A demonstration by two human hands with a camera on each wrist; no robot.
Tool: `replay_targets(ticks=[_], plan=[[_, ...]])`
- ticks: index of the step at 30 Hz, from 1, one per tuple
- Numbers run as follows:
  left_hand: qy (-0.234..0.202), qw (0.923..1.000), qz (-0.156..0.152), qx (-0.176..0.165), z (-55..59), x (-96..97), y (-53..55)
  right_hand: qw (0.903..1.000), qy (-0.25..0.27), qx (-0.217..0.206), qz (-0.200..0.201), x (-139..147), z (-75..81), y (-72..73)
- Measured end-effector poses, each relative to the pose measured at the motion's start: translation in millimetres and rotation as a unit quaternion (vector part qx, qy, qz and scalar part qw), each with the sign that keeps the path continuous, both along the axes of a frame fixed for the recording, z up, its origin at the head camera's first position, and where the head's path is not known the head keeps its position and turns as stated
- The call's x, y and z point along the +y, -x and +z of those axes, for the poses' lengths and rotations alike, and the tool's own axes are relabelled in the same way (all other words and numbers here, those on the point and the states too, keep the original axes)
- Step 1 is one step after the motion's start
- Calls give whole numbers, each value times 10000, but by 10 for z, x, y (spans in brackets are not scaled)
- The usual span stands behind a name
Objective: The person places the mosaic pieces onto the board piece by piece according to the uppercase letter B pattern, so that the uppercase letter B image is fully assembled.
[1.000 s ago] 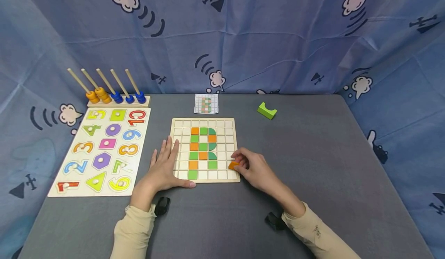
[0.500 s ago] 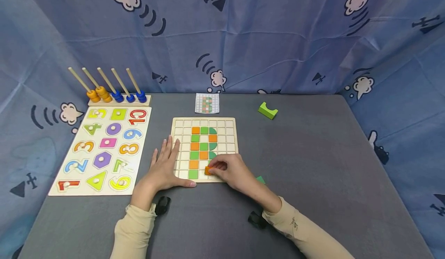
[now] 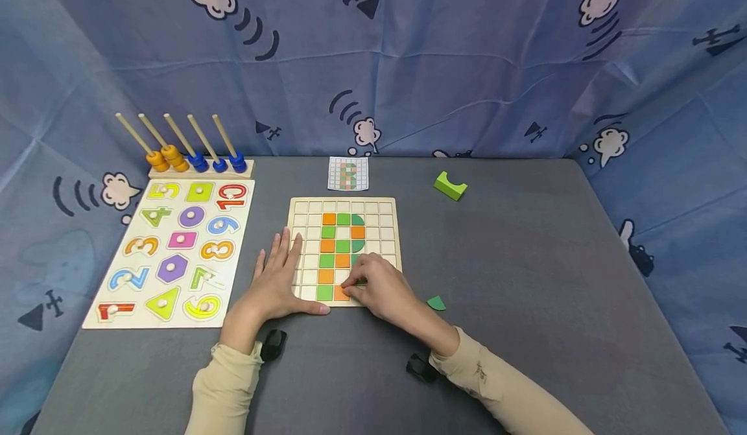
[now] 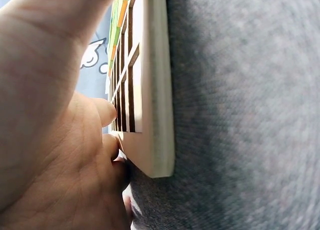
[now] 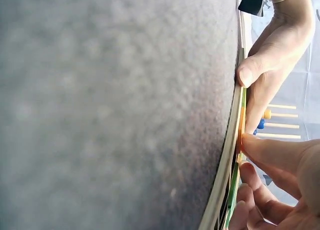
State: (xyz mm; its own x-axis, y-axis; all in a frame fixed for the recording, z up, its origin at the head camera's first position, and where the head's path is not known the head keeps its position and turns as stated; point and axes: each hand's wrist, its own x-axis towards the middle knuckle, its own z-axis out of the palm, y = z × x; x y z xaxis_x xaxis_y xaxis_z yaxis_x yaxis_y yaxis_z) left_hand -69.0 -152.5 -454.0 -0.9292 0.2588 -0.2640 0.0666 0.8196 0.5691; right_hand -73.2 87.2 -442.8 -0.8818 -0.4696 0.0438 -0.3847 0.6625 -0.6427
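In the head view, a pale wooden grid board holds orange, green and teal-green tiles. My left hand lies spread over its left edge, with the thumb along the near edge. My right hand bends over the near part of the board and holds an orange square tile by its edge in the bottom row, beside a green square tile. In the right wrist view, the thumb touches the orange tile and the other fingers curl close to the board. The right hand hides some cells.
A green quarter-round tile lies right of the board. Behind the board is a pattern card, with a green arched block farther right. A number-and-shape peg puzzle and a bead stacker stand on the left.
My right hand has moved left from the board's right edge to the bottom row, bringing the orange tile down into a cell. The quarter-round tile has come into view. My left hand stays put.
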Motion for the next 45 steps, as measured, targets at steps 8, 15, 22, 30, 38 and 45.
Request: replay_targets(ticks=[8, 15, 22, 30, 38, 45], plan=[[-44, 10000, 16, -77, 6, 14, -6, 9997, -50, -230, -70, 375, -37, -67], [-91, 9999, 18, -90, 4, 13, -10, 9975, 34, -596, -365, 844, -35, -49], [-95, 9999, 16, -76, -1, 2, -10, 9906, -876, -1045, 58, 1188, 114, -127], [-107, 9999, 28, -92, 1, -3, -15, 9892, -927, -1125, 157, 1289, 183, -176], [-96, 9999, 26, -111, 13, 2, -8, 9948, -495, -894, -18, 1247, 104, -204], [-68, 9999, 28, -108, 11, -2, 0, 9989, 134, -183, -401, 1023, -13, -196]])
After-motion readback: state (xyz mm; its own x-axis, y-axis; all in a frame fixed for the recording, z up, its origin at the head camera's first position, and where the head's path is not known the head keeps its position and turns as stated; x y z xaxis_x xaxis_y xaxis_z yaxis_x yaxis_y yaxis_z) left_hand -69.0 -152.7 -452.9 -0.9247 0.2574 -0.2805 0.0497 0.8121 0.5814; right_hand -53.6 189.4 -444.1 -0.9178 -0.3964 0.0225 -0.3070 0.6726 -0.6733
